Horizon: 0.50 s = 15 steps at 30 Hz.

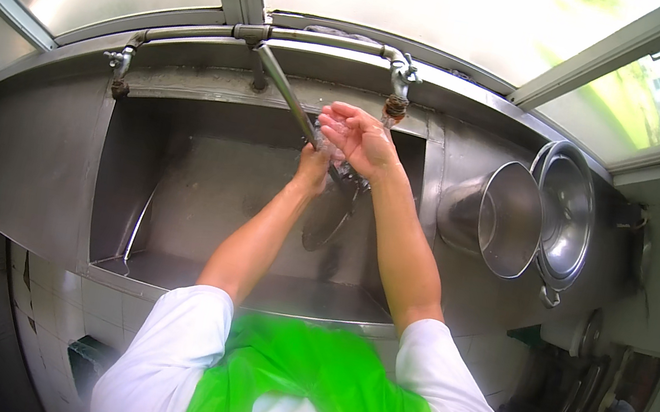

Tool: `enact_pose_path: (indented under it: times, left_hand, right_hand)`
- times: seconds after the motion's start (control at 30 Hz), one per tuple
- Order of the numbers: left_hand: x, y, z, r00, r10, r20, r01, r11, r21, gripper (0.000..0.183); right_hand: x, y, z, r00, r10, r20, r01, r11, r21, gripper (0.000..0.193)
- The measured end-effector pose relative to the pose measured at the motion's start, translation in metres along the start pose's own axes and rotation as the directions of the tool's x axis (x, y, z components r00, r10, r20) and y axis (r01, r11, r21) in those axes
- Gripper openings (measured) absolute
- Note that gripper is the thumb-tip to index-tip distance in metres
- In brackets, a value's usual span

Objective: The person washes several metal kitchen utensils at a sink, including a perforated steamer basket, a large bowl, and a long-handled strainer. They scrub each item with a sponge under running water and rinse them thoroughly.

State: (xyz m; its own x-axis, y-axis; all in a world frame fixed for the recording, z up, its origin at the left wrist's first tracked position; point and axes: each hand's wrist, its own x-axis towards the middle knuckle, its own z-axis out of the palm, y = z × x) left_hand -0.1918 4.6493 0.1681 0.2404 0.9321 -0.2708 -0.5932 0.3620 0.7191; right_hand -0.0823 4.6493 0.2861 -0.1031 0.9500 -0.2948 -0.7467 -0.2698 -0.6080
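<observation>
Over the steel sink [231, 215], my left hand [315, 166] is closed around a long-handled metal spatula [286, 92]. Its handle slants up and left past the tap pipe, and its dark, broad head hangs below my hands inside the basin. My right hand [369, 147] is just to the right and slightly higher, fingers loosely curled and apart, palm turned toward the left hand. Water from the right tap [398, 94] splashes around both hands. The right hand partly hides the stream and the spatula's middle.
A second tap [119, 67] is on the left of the wall pipe [193, 30]. On the right-hand counter, a tilted steel pot [462, 207] leans by a wide steel basin [571, 213]. Windows [436, 4] line the far side. Dark shelving with utensils [577, 408] is at the lower right.
</observation>
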Motion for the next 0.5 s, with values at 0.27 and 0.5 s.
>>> enact_pose_path:
  times: [0.27, 0.5]
  left_hand:
    - [0.005, 0.168, 0.097, 0.948, 0.316, 0.044, -0.319, 0.935, 0.152, 0.038]
    - [0.017, 0.14, -0.027, 0.936, 0.328, -0.129, -0.308, 0.939, 0.154, 0.041]
  right_hand:
    - [0.025, 0.002, -0.069, 0.936, -0.172, -0.308, 0.2, 0.978, 0.06, 0.017]
    - [0.008, 0.014, -0.064, 0.956, -0.023, -0.292, -0.03, 0.984, -0.176, 0.023]
